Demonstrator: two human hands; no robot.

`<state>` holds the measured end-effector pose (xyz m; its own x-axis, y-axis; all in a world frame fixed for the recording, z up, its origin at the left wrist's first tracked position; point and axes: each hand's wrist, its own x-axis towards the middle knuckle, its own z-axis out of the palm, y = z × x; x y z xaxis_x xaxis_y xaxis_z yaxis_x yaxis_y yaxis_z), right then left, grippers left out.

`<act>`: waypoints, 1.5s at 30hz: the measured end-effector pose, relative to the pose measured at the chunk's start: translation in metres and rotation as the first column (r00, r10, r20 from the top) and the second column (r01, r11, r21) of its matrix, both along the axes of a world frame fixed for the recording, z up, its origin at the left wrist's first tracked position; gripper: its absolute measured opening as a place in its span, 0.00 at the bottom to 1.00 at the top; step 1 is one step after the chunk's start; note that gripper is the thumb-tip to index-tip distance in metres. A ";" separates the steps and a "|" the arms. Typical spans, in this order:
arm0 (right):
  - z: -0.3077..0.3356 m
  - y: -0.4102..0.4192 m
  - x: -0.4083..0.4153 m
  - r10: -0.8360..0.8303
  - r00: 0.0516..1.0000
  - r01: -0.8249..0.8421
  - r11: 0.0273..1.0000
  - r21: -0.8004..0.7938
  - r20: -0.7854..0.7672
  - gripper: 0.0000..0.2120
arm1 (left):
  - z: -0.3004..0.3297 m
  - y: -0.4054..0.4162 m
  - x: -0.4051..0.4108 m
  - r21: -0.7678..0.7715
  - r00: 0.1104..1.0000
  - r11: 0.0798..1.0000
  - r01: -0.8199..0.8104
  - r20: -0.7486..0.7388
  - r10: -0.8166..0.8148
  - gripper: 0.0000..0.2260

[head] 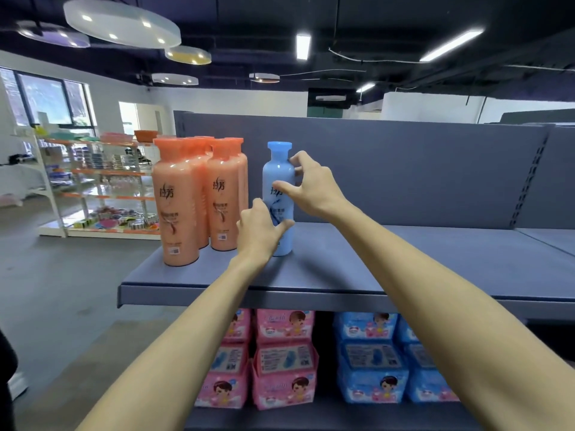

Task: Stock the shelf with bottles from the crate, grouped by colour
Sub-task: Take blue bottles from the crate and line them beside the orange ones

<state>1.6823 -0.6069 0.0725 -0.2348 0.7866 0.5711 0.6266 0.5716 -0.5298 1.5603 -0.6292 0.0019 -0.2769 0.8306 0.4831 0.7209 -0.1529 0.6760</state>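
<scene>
blue bottle [278, 181], upright on shelf [404, 259]: right hand [314, 188] grasps its upper body, left hand [259, 233] its lower. orange bottles [199, 194] grouped just left of the grip.

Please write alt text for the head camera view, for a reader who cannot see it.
Both hands hold one upright blue bottle on a grey shelf: left hand low, right hand higher. Orange bottles stand grouped to its left.

Blue-grey shelf [404, 262]: orange bottles [199, 194] clustered upright at its nine o'clock end, one blue bottle [280, 178] standing just beside them.
</scene>
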 end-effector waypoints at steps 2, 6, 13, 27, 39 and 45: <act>0.000 0.016 -0.005 0.000 1.000 0.000 1.000 -0.002 0.001 0.21 | -0.001 0.014 0.000 -0.007 1.000 1.000 -0.014 0.003 0.014 0.24; -0.001 0.045 -0.014 0.000 1.000 0.000 1.000 -0.001 0.012 0.19 | -0.007 0.038 0.000 0.006 0.999 0.999 -0.038 -0.020 0.038 0.22; -0.002 0.092 -0.024 0.011 1.000 -0.011 1.000 -0.011 0.010 0.18 | -0.003 0.078 0.001 -0.077 0.970 0.983 -0.168 -0.190 0.151 0.23; -0.006 0.151 -0.038 0.010 0.998 -0.010 1.000 0.000 0.056 0.19 | -0.003 0.130 -0.005 -0.100 0.956 0.968 -0.229 -0.209 0.204 0.24; -0.003 0.138 -0.040 -0.040 0.994 0.049 0.995 -0.083 0.102 0.26 | 0.003 0.111 -0.007 -0.205 0.984 0.967 -0.153 -0.124 0.129 0.26; -0.005 0.087 -0.015 -0.128 0.976 0.155 0.977 -0.147 0.175 0.37 | 0.011 0.054 0.003 -0.190 0.986 0.980 -0.060 -0.161 0.030 0.24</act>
<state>1.6676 -0.5198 0.0677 -0.1945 0.8960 0.3993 0.7807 0.3878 -0.4900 1.5635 -0.5748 0.0126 -0.2498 0.9011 0.3545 0.8233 0.0050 0.5676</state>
